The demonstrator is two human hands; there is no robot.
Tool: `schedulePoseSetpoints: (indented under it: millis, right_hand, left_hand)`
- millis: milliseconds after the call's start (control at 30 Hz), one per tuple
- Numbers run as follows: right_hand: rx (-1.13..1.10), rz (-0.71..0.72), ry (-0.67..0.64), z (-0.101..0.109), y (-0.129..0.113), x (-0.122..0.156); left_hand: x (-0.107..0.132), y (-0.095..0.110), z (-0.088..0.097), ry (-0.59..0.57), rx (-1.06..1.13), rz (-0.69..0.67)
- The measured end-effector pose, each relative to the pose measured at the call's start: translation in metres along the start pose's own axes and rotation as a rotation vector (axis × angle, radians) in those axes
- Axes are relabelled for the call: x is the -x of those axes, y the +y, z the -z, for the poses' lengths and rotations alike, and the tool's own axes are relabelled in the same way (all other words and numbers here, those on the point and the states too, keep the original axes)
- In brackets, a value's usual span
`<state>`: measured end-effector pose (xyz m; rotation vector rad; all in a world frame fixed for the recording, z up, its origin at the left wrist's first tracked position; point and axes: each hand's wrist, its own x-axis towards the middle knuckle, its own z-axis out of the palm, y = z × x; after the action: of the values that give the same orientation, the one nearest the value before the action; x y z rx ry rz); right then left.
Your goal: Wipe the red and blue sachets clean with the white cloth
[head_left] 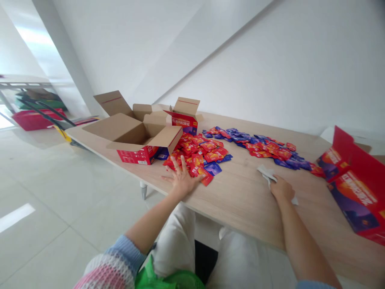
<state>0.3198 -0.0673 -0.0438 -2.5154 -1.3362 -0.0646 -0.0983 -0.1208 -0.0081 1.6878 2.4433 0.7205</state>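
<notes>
My left hand [184, 181] has its fingers spread over the near edge of a heap of red sachets [215, 154], with nothing gripped. Some purple sachets [213, 168] lie among them beside my thumb. My right hand [282, 189] is closed round a crumpled white tissue [267, 173] on the bare wood of the table [237, 200]. Beyond that hand, a long row of mixed purple and red sachets [267, 148] stretches across the tabletop.
An open cardboard box [135, 154] with raised flaps stands left of the heap, a smaller open red box [185, 120] behind it. At the right edge are more red and purple boxes [357, 188]. A cart with a dark handle [49, 116] stands on the floor at left.
</notes>
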Motion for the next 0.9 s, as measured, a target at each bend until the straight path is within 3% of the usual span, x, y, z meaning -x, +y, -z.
schedulePoseSetpoints:
  millis: [267,433,667,767,900]
  right_hand:
    - [0.028,0.136,-0.060,0.003,-0.018,0.011]
    - [0.045,0.180,-0.063,0.005,-0.021,0.014]
    - [0.066,0.209,-0.067,0.006,-0.025,0.014]
    - [0.056,0.221,-0.059,0.008,-0.028,0.016]
    - [0.049,0.202,-0.055,0.014,-0.032,0.020]
  left_hand:
    - [-0.002,0.036,-0.011,-0.032,0.047,-0.079]
    - [-0.035,0.049,-0.012,-0.023,0.061,-0.041]
    - [-0.087,0.054,-0.013,0.078,0.013,0.067]
    - [-0.092,0.053,-0.022,0.139,0.029,0.050]
    - [-0.089,0.051,-0.030,0.245,0.091,-0.068]
